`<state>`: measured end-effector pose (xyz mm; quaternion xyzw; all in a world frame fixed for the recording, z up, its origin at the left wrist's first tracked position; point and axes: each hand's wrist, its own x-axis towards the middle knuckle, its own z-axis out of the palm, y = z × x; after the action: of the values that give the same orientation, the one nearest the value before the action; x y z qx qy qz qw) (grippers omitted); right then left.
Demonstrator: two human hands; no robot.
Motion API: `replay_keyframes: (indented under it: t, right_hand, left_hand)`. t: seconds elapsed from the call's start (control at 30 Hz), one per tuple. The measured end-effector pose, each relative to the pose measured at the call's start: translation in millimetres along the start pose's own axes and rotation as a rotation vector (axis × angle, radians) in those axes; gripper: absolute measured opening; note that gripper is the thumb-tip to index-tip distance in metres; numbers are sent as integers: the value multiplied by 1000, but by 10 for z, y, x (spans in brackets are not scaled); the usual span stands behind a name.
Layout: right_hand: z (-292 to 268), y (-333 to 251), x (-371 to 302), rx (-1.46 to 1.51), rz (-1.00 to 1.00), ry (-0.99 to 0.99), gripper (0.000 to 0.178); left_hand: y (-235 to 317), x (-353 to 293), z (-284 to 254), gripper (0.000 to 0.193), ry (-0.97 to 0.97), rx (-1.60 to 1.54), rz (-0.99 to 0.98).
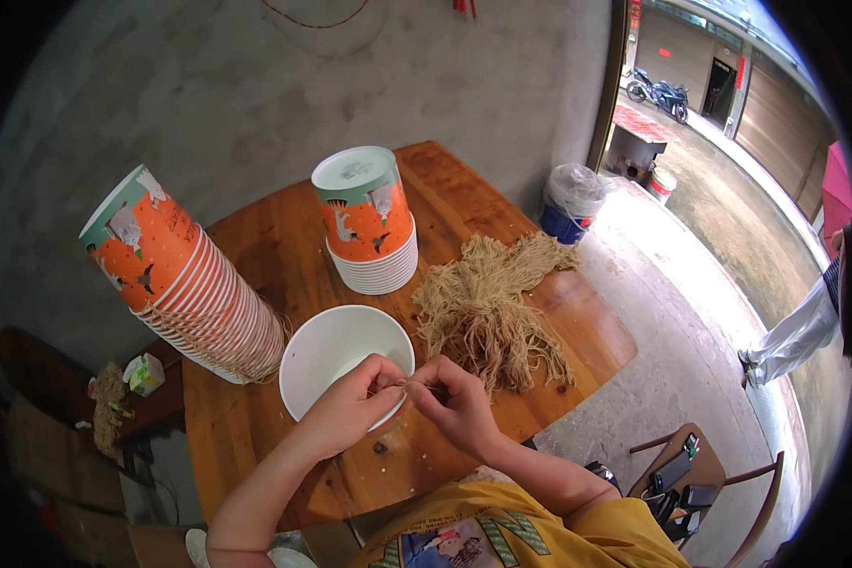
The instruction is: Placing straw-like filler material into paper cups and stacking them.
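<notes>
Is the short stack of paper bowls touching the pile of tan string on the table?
Apart. The head view shows a strip of bare wooden table between the short stack of paper bowls and the pile of tan string.

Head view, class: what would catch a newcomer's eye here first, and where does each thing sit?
First, the tall leaning stack of orange patterned paper bowls at the left of the round wooden table, with a shorter stack behind. Next, the heap of tan string pieces on the right. At the near edge, both hands pinch a string at the white bowl.
</notes>
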<state>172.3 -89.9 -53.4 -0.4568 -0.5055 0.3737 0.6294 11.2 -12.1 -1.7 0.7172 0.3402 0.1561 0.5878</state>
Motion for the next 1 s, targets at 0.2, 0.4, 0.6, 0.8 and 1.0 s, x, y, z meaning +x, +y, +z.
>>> replay_keyframes:
  t: [0.2,0.4,0.6,0.8,1.0]
  right_hand:
    - [-51,-7,-26,-43,27,-11,8]
    - [-83,-25,-53,-165,-29,-12,12]
    - [-96,0,-41,-320,-124,-6,12]
    - [-81,0,-11,-479,-299,48,12]
    - [-51,-25,-38,-438,-217,36,13]
  left_hand:
    - [94,-9,-8,9,21,84,-25]
    - [113,-28,43,7,150,430,294]
    - [162,-31,90,6,173,495,338]
    - [124,-2,116,12,278,857,630]
    - [160,-60,187,12,355,814,538]
